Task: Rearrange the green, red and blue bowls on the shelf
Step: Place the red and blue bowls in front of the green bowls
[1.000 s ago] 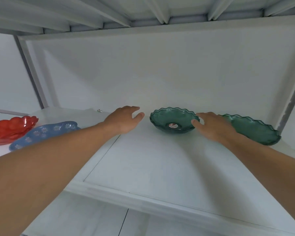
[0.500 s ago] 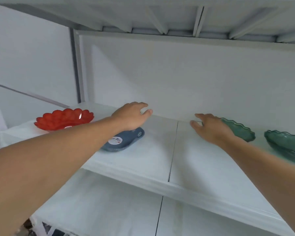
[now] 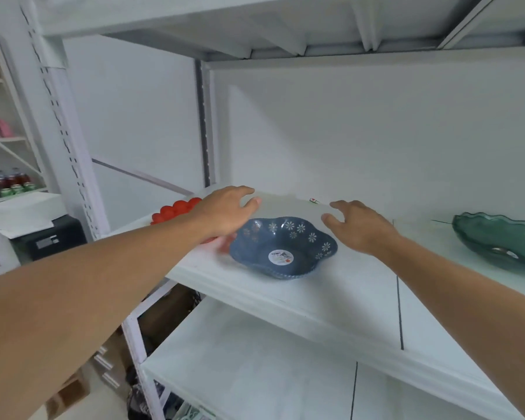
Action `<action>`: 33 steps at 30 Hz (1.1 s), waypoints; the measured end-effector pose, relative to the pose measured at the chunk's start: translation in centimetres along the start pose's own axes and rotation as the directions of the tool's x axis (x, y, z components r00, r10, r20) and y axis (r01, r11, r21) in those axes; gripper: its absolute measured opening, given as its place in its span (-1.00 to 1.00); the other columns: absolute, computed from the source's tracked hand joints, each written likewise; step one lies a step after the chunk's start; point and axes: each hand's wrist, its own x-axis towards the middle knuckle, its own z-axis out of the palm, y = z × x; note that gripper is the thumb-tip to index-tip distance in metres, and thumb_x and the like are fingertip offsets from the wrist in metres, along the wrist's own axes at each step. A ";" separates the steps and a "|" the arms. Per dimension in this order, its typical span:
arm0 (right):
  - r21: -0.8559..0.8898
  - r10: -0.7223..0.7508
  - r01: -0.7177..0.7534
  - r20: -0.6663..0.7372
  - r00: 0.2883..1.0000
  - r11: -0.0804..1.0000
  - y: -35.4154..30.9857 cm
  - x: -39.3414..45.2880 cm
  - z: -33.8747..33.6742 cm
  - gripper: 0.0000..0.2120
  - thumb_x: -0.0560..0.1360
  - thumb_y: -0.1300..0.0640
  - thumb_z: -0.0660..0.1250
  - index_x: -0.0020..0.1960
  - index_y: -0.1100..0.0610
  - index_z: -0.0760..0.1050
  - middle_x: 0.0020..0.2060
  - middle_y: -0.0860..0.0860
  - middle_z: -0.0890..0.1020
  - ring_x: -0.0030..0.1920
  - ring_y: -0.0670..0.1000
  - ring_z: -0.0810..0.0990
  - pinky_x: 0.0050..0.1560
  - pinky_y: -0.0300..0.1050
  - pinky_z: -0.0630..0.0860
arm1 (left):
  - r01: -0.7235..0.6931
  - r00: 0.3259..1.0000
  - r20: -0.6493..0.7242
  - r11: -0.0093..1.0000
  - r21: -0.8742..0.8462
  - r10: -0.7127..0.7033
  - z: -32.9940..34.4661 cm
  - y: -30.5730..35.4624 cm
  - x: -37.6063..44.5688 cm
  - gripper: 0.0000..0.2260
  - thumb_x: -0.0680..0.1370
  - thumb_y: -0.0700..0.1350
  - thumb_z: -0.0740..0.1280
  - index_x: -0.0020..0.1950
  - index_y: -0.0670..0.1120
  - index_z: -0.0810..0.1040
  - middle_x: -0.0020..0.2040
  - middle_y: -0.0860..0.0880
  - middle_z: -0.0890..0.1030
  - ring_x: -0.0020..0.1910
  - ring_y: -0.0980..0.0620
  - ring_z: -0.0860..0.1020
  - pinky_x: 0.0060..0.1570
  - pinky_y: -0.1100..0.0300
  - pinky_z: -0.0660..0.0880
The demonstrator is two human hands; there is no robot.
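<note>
A person reaches with both bare arms over a white shelf (image 3: 331,301); the left hand (image 3: 225,212) hovers palm-down above the left edge of the blue bowl (image 3: 282,248), its grip spread, fingers loosely extended and holding nothing; the right hand (image 3: 359,227) hangs just beside the bowl's right rim, its grip likewise spread, thumb and fingers apart, empty; whether either hand touches the bowl cannot be told from this angle. The blue bowl, scalloped and dotted with white flowers, sits upright near the front edge of the shelf, a round label (image 3: 281,256) stuck in its centre; the red bowl (image 3: 176,209) lies behind the left forearm, largely hidden, toward the shelf's left end, with a red sliver showing under the wrist just beside the blue bowl; the green bowl (image 3: 497,241), translucent with a wavy rim, stands well apart at the far right, cut off by the frame. A small red-and-white scrap (image 3: 314,200) lies at the back of the shelf between the two hands; bottles (image 3: 9,183) stand on another shelving unit at far left.
</note>
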 end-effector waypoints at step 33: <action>0.328 0.711 -0.660 -0.055 0.701 0.676 -7.5 -3.3 8.9 -0.66 0.58 0.24 0.17 0.34 0.18 0.44 0.07 0.21 0.60 -0.12 0.17 0.60 -0.31 -0.06 0.48 | 0.318 0.940 0.287 0.776 -0.545 -0.183 2.7 -24.6 9.9 -0.66 0.46 0.07 0.18 0.07 -0.04 0.64 0.04 -0.20 0.73 0.03 -0.29 0.71 0.13 -0.27 0.66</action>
